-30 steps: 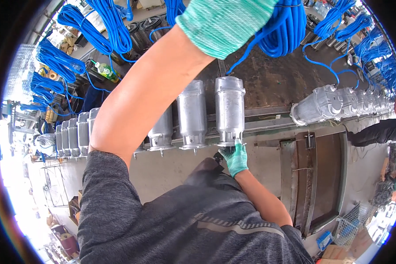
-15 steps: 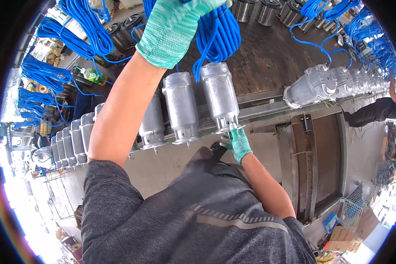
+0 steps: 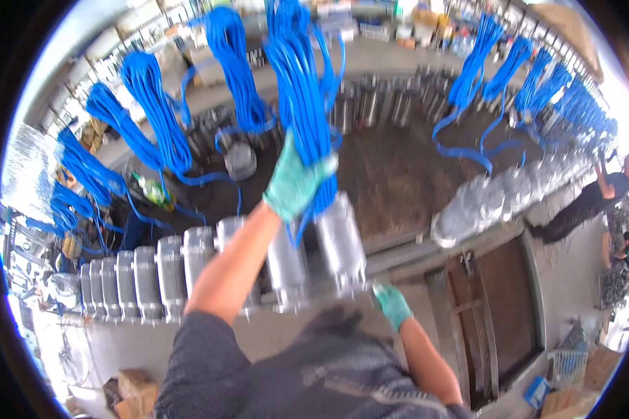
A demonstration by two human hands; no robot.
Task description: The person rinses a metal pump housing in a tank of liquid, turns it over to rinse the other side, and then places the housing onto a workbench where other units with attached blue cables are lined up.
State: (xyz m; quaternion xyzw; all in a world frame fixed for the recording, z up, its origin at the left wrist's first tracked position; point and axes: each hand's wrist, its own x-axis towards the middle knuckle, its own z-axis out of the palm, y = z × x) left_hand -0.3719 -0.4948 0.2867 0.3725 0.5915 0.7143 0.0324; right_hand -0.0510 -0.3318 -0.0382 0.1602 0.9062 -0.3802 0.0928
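My left hand, in a green knit glove, is closed round the lower part of a hanging coil of blue cable. Loose loops of the coil dangle below the hand, in front of two silver ribbed metal housings. The right-hand one of these, a cylindrical housing, stands upright at the bench's near edge. My right hand, gloved alike, is just right of that housing's flanged base, with a small gap between. Its fingers are smeared by motion. Left of it stands another silver housing.
More silver housings line the near edge leftward, and another row runs off right. Blue cable coils hang on both sides. Steel cylinders stand at the back of the dark bench. A metal frame and a co-worker are at right.
My left hand has come down in view with the blue coil, now in front of the housings. My right hand has left the housing's base. The whole view has tilted up.
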